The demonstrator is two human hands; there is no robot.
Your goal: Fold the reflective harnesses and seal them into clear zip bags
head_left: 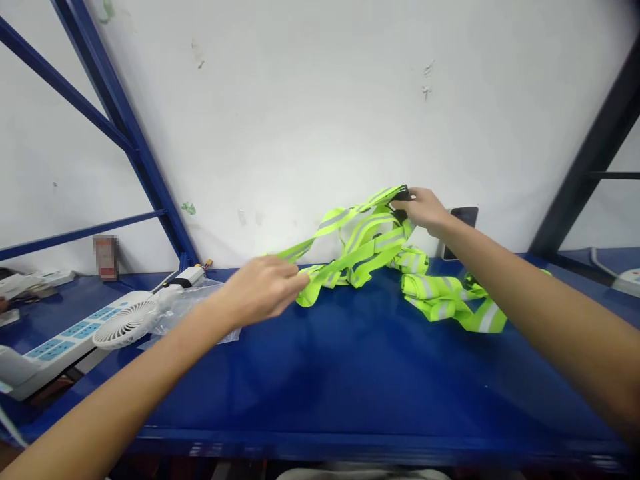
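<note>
Both my hands hold a neon-yellow reflective strap harness (370,233) with grey stripes, raised above the back of the blue table. My left hand (265,287) is closed around one end of a strap at the left. At the upper right, my right hand (423,208) grips the harness by a black part that looks like a buckle. Several strap loops hang between the hands, the lowest near the tabletop. To the right, under my right forearm, lies another bundle of neon-yellow reflective straps (450,300), partly rolled. My left fingertips are partly hidden.
The blue table (325,387) meets a white wall (310,120). At left are a white fan (127,325), a power strip (75,333) and a clear plastic bag (187,307). A phone-like dark device (464,217) leans on the wall. Blue metal posts (145,173) flank the table.
</note>
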